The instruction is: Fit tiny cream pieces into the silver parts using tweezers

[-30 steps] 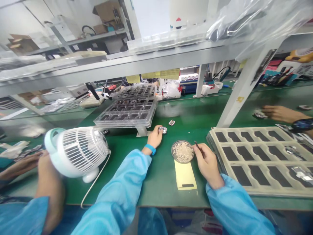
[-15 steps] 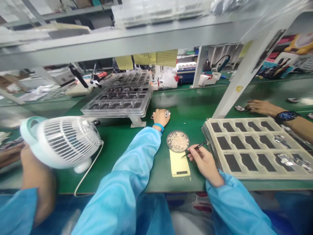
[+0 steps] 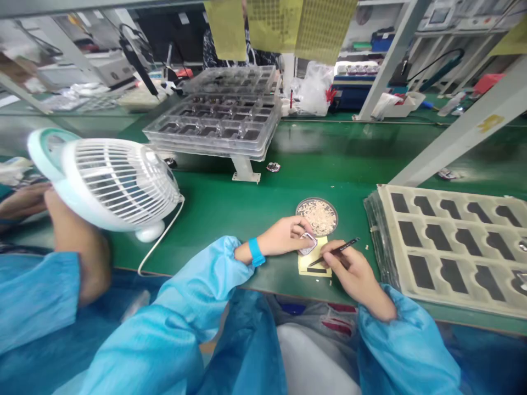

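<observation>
My left hand pinches a small, squarish metal-and-white part over the yellow paper slip. My right hand is closed around black tweezers, whose tip points down at the slip close to its dark strip. Whether the tips grip anything is too small to tell. Just beyond both hands sits a round dish full of tiny pale pieces. A similar small part lies farther back on the green bench.
A white fan stands at left, its cord trailing to the bench edge. Stacked clear trays rest on a raised stand behind. To the right is a cream tray with dark compartments. Another person's arm reaches in at far left.
My left hand has drawn back from the rear of the bench to the yellow slip, bringing the small part. The right hand still holds the tweezers. The view has tilted down.
</observation>
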Available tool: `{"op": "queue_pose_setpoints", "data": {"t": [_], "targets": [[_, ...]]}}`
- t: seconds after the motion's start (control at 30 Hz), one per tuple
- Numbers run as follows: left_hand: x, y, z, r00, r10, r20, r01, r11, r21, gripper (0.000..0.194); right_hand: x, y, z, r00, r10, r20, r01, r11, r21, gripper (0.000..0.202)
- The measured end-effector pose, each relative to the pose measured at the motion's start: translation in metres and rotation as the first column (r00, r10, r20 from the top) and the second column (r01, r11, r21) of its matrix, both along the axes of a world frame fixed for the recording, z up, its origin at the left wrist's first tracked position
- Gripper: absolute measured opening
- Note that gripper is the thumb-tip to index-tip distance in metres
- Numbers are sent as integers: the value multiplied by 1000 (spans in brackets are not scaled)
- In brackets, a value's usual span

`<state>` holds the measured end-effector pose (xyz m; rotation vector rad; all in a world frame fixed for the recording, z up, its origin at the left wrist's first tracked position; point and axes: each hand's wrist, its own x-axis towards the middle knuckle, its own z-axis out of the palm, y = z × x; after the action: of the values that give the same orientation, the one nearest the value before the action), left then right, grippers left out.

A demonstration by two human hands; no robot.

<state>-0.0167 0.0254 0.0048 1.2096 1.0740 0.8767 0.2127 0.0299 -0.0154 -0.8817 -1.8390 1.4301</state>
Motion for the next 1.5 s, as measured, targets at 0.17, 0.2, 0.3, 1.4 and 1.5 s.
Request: {"op": "queue_pose_setpoints", "data": {"t": [0.17, 0.2, 0.3, 1.4, 1.5], "targets": [[1, 2, 1, 979, -46, -197, 62, 995, 79, 24, 1, 0, 1, 1000, 10, 17, -10, 1000, 25, 15], [1, 2, 0, 980, -44, -196, 60, 995, 78, 24, 1, 0, 1, 1000, 13, 17, -13, 1000, 25, 15], [0, 1, -4, 984, -40, -176, 54, 996, 74, 23, 3, -1, 1, 1000, 13, -1, -13, 1000, 3, 14], [3, -3, -6, 985, 46, -164, -34, 997, 74, 17, -12, 1, 20, 977, -200, -75, 208, 808, 552, 19], [2, -2, -6, 991, 51, -124, -45, 998, 51, 18, -10, 0, 17, 967, -230, -107, 253, 828, 501, 13]]}}
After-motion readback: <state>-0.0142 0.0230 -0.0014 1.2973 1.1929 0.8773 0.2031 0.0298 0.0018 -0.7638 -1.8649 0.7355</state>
